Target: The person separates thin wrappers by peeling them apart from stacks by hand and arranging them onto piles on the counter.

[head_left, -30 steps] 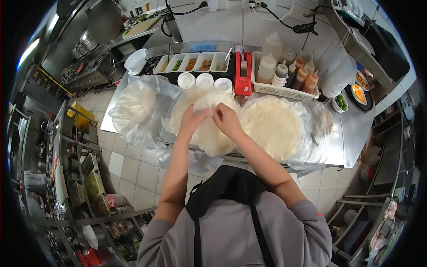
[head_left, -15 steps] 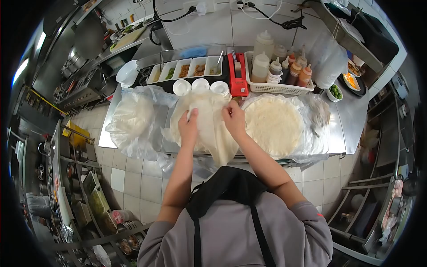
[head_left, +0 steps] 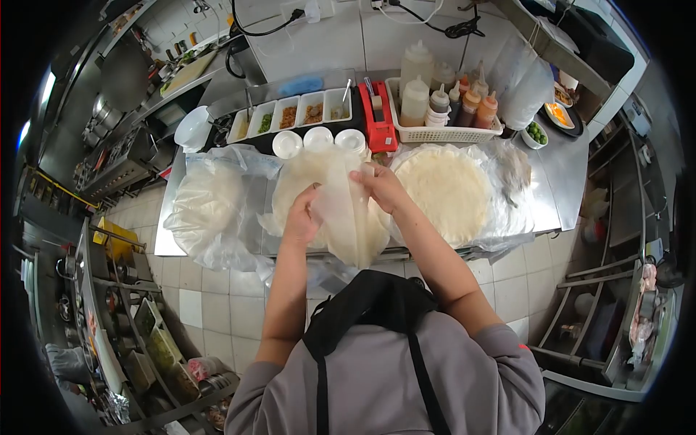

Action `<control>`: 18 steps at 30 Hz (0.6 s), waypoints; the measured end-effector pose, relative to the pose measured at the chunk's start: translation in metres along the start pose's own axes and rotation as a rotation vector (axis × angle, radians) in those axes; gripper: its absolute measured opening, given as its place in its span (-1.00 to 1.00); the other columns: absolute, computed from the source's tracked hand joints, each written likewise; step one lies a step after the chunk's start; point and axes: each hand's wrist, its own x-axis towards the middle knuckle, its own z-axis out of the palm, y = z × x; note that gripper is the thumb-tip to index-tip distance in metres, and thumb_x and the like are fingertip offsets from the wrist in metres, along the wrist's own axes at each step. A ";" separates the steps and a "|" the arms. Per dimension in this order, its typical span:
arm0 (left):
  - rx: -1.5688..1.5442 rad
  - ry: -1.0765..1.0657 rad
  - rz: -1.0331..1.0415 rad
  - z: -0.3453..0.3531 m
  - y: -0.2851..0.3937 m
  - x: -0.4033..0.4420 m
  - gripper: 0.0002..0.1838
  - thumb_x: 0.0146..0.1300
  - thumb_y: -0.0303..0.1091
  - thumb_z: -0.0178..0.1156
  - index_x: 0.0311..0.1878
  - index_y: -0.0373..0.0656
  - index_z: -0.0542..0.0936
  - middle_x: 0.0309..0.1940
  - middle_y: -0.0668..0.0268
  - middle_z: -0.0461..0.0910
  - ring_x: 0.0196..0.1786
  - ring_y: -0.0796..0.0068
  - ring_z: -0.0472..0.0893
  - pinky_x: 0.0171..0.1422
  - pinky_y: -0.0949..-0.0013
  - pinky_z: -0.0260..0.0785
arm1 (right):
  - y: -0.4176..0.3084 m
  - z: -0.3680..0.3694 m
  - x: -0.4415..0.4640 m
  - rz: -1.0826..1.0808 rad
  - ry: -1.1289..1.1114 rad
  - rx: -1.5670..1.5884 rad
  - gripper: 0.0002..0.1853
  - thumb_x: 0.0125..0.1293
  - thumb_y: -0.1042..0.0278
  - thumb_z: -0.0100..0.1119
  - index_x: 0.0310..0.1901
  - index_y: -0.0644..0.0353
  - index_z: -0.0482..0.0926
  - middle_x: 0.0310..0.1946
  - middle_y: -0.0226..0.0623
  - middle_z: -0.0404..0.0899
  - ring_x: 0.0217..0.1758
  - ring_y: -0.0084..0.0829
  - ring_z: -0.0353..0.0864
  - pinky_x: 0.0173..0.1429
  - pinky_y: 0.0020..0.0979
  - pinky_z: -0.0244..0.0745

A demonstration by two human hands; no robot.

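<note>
White-tiled kitchen floor [head_left: 243, 312] lay beneath the long stainless-steel counter [head_left: 554, 192]. Above a pale, round stack of thin sheets [head_left: 293, 174], I watched one translucent cream sheet [head_left: 337, 206], narrow-folded half a second earlier, spread wider; I judged it looser from the stack. The right hand [head_left: 383, 188] pinched its edge; the left hand [head_left: 302, 217] curled beside it, grip unclear. I could read no writing; the small red sleeve mark [head_left: 524, 346] stayed illegible.

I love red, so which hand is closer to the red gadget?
Right. The right hand is just below the red gadget in the view; the left hand is lower, farther left.
</note>
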 end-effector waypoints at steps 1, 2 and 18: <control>0.075 0.039 -0.003 0.000 0.007 0.001 -0.74 0.27 -0.22 0.02 -0.17 -0.22 0.53 -0.24 0.33 0.55 -0.20 0.51 0.52 -0.06 0.48 0.34 | -0.004 0.002 0.000 -0.048 -0.022 -0.099 -0.71 0.15 0.27 0.23 -0.15 0.21 0.47 -0.41 -0.41 0.50 -0.37 -0.58 0.49 -0.33 -0.48 0.40; 0.150 0.083 -0.010 -0.001 0.013 0.001 -0.73 0.26 -0.20 0.03 -0.19 -0.22 0.53 -0.28 0.34 0.54 -0.23 0.54 0.51 -0.09 0.50 0.33 | -0.006 0.005 0.000 -0.093 -0.042 -0.194 -0.71 0.16 0.26 0.21 -0.14 0.22 0.46 -0.41 -0.42 0.51 -0.36 -0.57 0.50 -0.32 -0.47 0.40; 0.265 0.289 0.366 0.028 0.036 0.005 -0.69 0.28 -0.15 0.09 -0.12 -0.22 0.55 -0.27 0.38 0.59 -0.22 0.62 0.53 -0.08 0.56 0.35 | 0.003 -0.028 0.011 -0.308 0.513 -0.094 -0.73 0.33 0.15 0.00 -0.16 0.20 0.42 -0.37 -0.46 0.47 -0.36 -0.61 0.42 -0.32 -0.54 0.32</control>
